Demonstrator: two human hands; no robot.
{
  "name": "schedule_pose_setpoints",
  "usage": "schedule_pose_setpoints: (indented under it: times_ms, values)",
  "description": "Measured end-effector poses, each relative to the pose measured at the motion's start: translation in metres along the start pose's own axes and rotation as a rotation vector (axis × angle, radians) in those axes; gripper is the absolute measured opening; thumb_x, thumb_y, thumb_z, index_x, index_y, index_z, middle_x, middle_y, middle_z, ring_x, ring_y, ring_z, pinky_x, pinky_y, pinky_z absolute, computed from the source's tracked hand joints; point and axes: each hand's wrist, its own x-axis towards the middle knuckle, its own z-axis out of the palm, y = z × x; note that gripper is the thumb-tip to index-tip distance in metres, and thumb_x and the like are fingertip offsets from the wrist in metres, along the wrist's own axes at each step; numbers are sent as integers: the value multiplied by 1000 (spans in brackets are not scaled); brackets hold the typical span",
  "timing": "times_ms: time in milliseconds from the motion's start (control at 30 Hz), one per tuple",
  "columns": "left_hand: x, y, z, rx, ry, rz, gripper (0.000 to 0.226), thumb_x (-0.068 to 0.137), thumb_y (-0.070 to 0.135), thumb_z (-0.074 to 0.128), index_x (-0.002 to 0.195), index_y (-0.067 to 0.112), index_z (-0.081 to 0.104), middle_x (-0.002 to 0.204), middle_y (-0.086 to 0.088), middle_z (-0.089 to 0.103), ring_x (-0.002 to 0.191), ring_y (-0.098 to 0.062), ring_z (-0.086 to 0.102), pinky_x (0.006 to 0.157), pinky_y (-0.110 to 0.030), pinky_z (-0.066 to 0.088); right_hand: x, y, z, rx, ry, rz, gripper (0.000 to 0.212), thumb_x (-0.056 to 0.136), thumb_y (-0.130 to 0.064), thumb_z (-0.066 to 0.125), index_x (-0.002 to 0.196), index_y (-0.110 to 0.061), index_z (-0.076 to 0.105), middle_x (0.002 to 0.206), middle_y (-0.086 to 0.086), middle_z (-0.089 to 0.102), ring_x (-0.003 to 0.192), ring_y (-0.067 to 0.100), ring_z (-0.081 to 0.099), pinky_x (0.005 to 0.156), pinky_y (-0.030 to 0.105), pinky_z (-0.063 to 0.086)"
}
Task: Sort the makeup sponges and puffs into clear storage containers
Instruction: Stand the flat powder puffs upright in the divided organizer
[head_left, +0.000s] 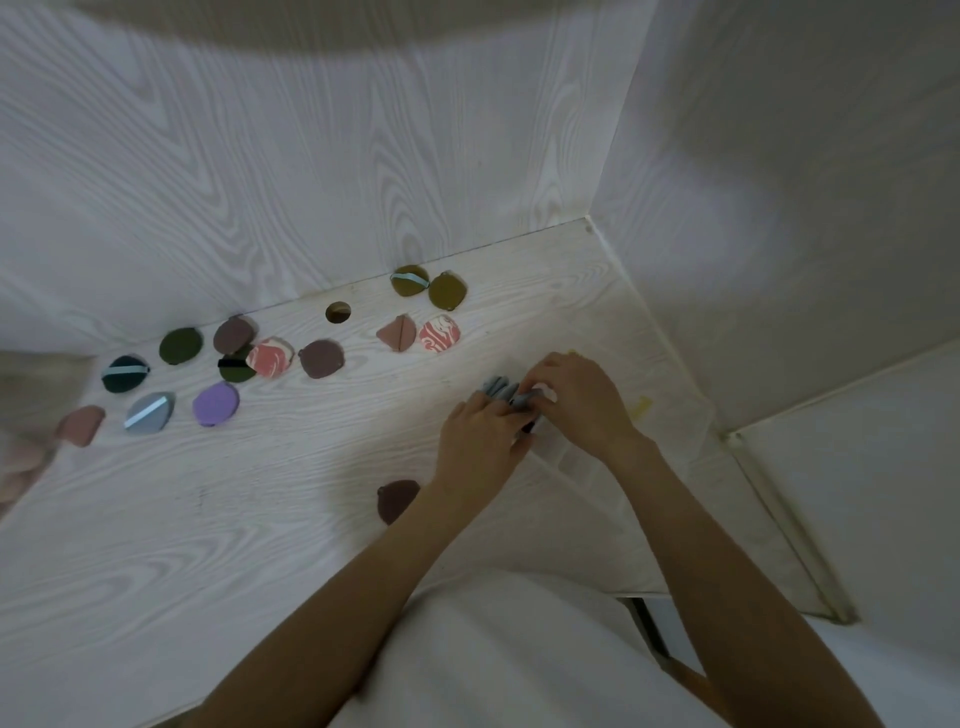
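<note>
Both hands meet over a clear storage container (582, 462) at the right of the white desk. My left hand (480, 436) and my right hand (574, 395) pinch a small stack of grey puffs (501, 389) between them, standing on edge in the container. Several loose puffs lie spread over the desk: a purple puff (215, 404), a grey-blue puff (149, 412), a dark teal puff (124, 373), two pink marbled puffs (269, 357) (439, 335), olive puffs (447, 291), and a brown puff (397, 500) beside my left wrist.
The desk (208, 519) stands in a corner, with a wood-grain wall behind and a white wall to the right. A round cable hole (338, 312) opens near the back edge. A yellow label (640, 406) shows on the container's right side. Blurred pink shapes (21, 462) sit at the far left.
</note>
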Motion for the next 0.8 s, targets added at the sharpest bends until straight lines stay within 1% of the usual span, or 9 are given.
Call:
schedule_pose_setpoints:
  times_ms: [100,167,233,333,433,500,600,733,800]
  values:
    - [0,0,-2,-27,60,-49,13,67,24,81,78,23,73,74,0,72,60,-21,62,57,-27,49,5,-2,2,-169,-32,-12,17,88,-27,58,97,-22,71,101,4,63,90,25,53,75,30,30]
    - [0,-1,-2,-41,74,-80,10,67,26,80,73,22,73,63,1,69,55,-19,60,56,-27,47,5,-2,0,-204,-48,-14,18,89,-27,56,100,-25,71,101,3,64,92,25,52,75,29,27]
    - [-2,-5,-1,-22,90,-75,9,69,28,79,73,22,72,61,3,68,56,-18,60,58,-28,45,4,-2,-2,-187,-57,-29,17,89,-24,57,100,-25,71,102,2,64,93,24,52,76,29,28]
    - [-7,-12,2,31,124,-6,6,76,31,71,75,25,73,66,6,70,63,-16,60,63,-29,41,2,-3,-4,-157,-80,-51,18,88,-20,58,100,-25,71,104,2,65,93,24,52,77,29,29]
    - [-12,-14,5,48,118,66,25,86,36,52,81,26,74,77,8,72,71,-17,58,66,-30,39,-3,-5,0,-185,-123,-65,23,90,-21,54,102,-28,72,105,2,66,94,26,54,78,32,33]
    - [-16,-17,4,5,135,74,27,87,36,50,84,23,73,80,7,72,75,-17,58,66,-31,39,-5,-7,0,-201,-116,-75,25,91,-19,52,103,-30,72,105,1,67,93,27,53,76,32,31]
    - [-22,-30,-1,-109,175,23,27,88,34,49,89,20,72,84,3,70,80,-18,58,71,-27,36,-5,-7,-1,-243,-126,-77,26,92,-20,50,104,-30,71,106,0,66,94,27,52,74,30,26]
    - [-40,-57,-12,-205,130,-91,31,90,35,44,95,22,71,90,3,69,86,-19,60,75,-27,39,-8,-10,-6,-257,-89,-85,22,93,-23,51,101,-21,72,99,4,68,92,29,53,75,34,34]
    - [-53,-70,-22,-247,153,-156,32,91,37,43,98,23,71,93,4,70,88,-17,60,76,-29,43,-10,-16,-13,-232,-45,-90,21,91,-21,52,97,-18,71,93,6,69,87,30,55,72,33,34]
